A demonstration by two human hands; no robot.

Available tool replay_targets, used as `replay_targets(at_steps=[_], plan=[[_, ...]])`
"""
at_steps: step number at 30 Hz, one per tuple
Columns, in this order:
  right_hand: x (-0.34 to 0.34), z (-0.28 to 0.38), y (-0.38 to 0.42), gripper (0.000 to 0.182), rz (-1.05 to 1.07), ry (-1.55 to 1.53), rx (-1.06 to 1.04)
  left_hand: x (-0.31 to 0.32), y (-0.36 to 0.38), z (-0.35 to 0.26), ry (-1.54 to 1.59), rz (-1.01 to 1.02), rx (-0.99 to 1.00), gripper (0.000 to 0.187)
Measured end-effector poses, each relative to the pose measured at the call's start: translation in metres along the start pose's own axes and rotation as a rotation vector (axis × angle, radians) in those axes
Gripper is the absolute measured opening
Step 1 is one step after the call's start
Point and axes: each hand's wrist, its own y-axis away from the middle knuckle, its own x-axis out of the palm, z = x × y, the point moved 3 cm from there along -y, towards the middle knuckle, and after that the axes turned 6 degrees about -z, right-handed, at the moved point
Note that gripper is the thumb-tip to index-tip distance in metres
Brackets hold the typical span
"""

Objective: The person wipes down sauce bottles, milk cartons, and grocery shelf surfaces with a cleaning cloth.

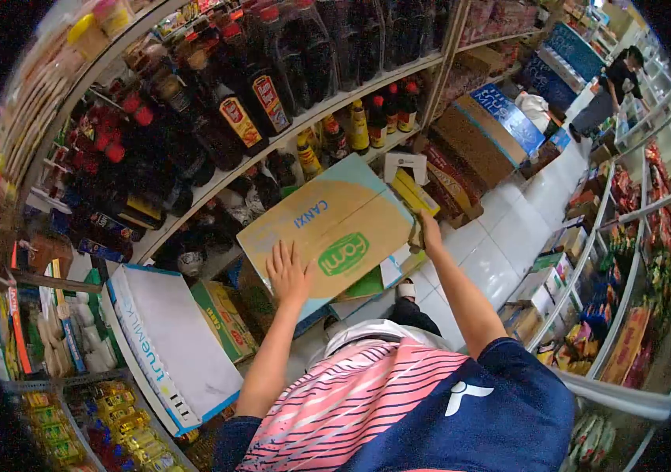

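Note:
A tan and pale-blue cardboard carton (343,228) marked "Fami" and "CANXI" lies tilted in front of me. My left hand (288,274) rests flat on its top near the left side, fingers spread. At the carton's right end, my right hand (430,233) is closed around the edge, with part of the fingers hidden. A yellow box (414,191) sits just beyond that hand, beside a small white carton (406,167). Below the carton, a green and white piece of packaging (363,285) partly shows.
Bottle shelves (304,118) curve along the left and back. A white "TH true MILK" carton (174,346) stands at lower left, near a green-yellow box (225,321). Stacked boxes (481,134) line the tiled aisle (524,224). Snack racks (626,275) are on the right; another person (615,86) stands far off.

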Motion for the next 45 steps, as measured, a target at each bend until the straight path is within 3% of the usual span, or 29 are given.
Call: replay_targets(at_steps=[2,4,6,7,8,10,11,12,14,15,17,19,20,22,25,29,31,32,34,35,37,38,40,42,45], plan=[[0.005,0.002,-0.015,0.04,0.17,0.057,0.179,0.002,-0.005,-0.004,-0.04,0.049,-0.058,0.057],[0.003,-0.014,-0.039,0.044,0.219,0.129,0.102,0.007,-0.015,-0.014,-0.082,0.108,-0.119,0.059],[0.007,-0.032,-0.046,0.047,0.27,0.033,0.331,0.017,-0.033,-0.018,-0.182,0.107,-0.246,0.056],[0.007,-0.044,-0.058,0.049,0.358,0.117,0.117,0.024,-0.048,-0.02,-0.129,0.12,-0.325,0.072],[0.001,-0.063,-0.064,0.049,0.365,0.104,0.139,0.029,-0.062,-0.022,-0.151,0.136,-0.327,0.072],[-0.001,-0.073,-0.057,0.048,0.509,-0.039,0.217,0.019,-0.092,-0.039,0.052,0.494,-0.599,0.099],[-0.005,-0.076,-0.054,0.045,0.48,-0.028,0.38,0.023,-0.097,-0.038,0.036,0.502,-0.605,0.099],[-0.007,-0.072,-0.053,0.045,0.488,-0.032,0.395,0.032,-0.099,-0.03,0.054,0.56,-0.613,0.109],[-0.006,-0.061,-0.058,0.044,0.528,0.295,0.098,0.045,-0.1,-0.017,0.064,0.622,-0.635,0.12],[0.001,-0.072,-0.068,0.044,0.538,0.293,0.112,0.051,-0.098,-0.012,0.082,0.63,-0.632,0.121],[0.021,-0.105,-0.094,0.046,0.725,-0.021,0.086,0.052,-0.095,-0.012,0.099,0.658,-0.64,0.122],[0.045,-0.013,-0.081,0.049,0.649,0.155,-0.184,0.044,-0.1,-0.019,0.056,0.656,-0.653,0.122],[0.058,0.001,-0.085,0.049,0.657,0.156,-0.173,0.048,-0.096,-0.017,0.053,0.663,-0.665,0.122],[0.079,0.011,-0.095,0.05,0.68,-0.021,0.062,0.051,-0.094,-0.013,0.077,0.573,-0.637,0.124],[0.082,0.0,-0.1,0.05,0.669,0.088,0.058,0.045,-0.094,-0.017,0.314,0.536,-0.694,0.125],[0.044,-0.076,-0.106,0.046,0.663,0.316,-0.029,0.047,-0.097,-0.017,0.153,0.494,-0.615,0.126],[0.021,-0.074,-0.09,0.046,0.686,0.199,0.207,0.038,-0.101,-0.026,0.097,0.58,-0.657,0.125],[0.019,-0.073,-0.086,0.046,0.691,0.206,0.215,0.046,-0.095,-0.018,0.1,0.587,-0.666,0.125],[0.015,-0.077,-0.08,0.047,0.635,0.038,0.521,0.057,-0.091,-0.009,0.203,0.434,-0.564,0.125],[0.018,-0.078,-0.082,0.047,0.642,0.049,0.527,0.063,-0.085,-0.005,0.207,0.435,-0.577,0.125],[0.037,-0.073,-0.093,0.053,0.621,0.093,0.33,0.054,-0.089,-0.011,0.277,0.446,-0.594,0.124],[0.049,-0.071,-0.096,0.053,0.633,0.096,0.333,0.054,-0.089,-0.01,0.275,0.443,-0.606,0.124],[0.077,-0.03,-0.101,0.051,0.642,0.029,0.11,0.057,-0.088,-0.008,0.178,0.5,-0.607,0.124],[0.108,0.023,-0.105,0.048,0.661,0.047,0.061,0.055,-0.092,-0.011,0.142,0.525,-0.636,0.123],[0.148,0.014,-0.131,0.048,0.709,0.031,-0.042,0.045,-0.095,-0.02,0.12,0.554,-0.661,0.124]])
